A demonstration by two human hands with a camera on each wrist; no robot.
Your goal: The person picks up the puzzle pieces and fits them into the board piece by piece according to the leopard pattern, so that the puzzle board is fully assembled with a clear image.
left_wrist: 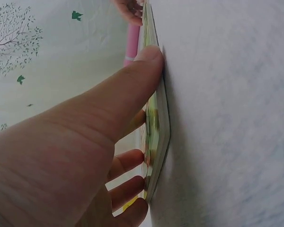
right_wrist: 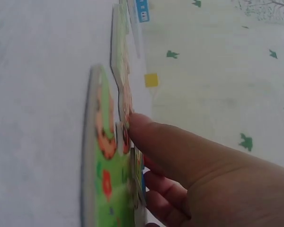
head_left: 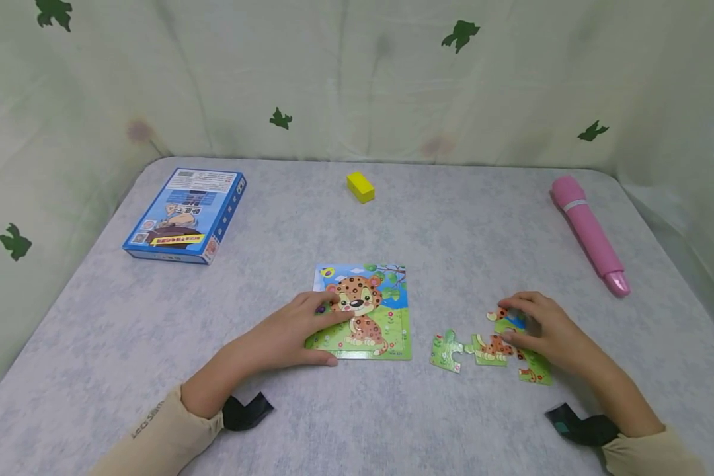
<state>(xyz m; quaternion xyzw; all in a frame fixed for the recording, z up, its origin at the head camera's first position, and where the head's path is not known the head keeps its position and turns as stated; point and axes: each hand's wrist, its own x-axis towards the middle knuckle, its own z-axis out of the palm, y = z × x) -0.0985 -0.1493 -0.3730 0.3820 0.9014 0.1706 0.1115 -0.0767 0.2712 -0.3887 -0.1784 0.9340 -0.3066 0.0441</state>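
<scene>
Spread over the left part of a square leopard jigsaw puzzle (head_left: 395, 334) is my left hand (head_left: 291, 328). Its fingers lie on the picture, and the thumb (left_wrist: 149, 59) touches the near edge. To the right, my right hand (head_left: 550, 330) is over a group of loose jigsaw pieces, pinching a jigsaw piece with blue and green on it (head_left: 514, 322) between thumb and fingers. The thumb also touches a piece with the leopard's body (head_left: 490, 354). A green piece (head_left: 443, 350) lies to the left, and another green piece (head_left: 538, 370) is nearest the right wrist. The fingers partly hide this group.
A blue box (head_left: 184, 215) lies at the back left. A yellow block (head_left: 360, 187) is at the back middle, and a pink cylindrical object with a shiny tip (head_left: 592, 235) at the far right. A pale curtain (head_left: 333, 73) hangs behind the grey table (head_left: 357, 423).
</scene>
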